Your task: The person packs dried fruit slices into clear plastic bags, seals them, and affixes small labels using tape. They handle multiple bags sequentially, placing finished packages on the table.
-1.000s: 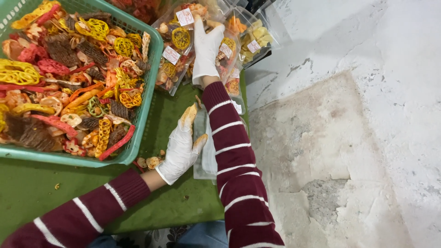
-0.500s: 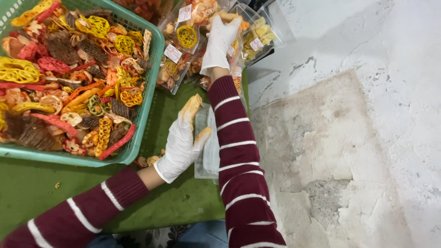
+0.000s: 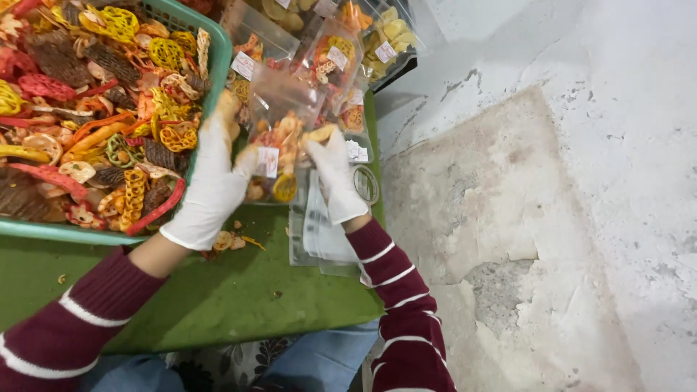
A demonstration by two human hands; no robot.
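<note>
Both my hands wear white gloves and hold one clear plastic bag [image 3: 279, 138] of mixed dried fruit and vegetable chips over the green table. My left hand [image 3: 210, 185] grips its left side, next to the green basket [image 3: 218, 62]. My right hand [image 3: 332, 174] pinches the bag's right edge. The bag carries a small white label and is partly filled with orange and yellow chips.
The green basket is heaped with red, yellow, orange and brown chips. More filled bags [image 3: 341, 51] lie at the back. Flat empty bags [image 3: 316, 232] sit under my right wrist. A few loose chips [image 3: 229, 241] lie on the green table [image 3: 218, 297]. Pale concrete floor [image 3: 544, 218] spreads to the right.
My right hand came back from the far pile of filled bags with a bag. My left hand moved up to take the bag's other side.
</note>
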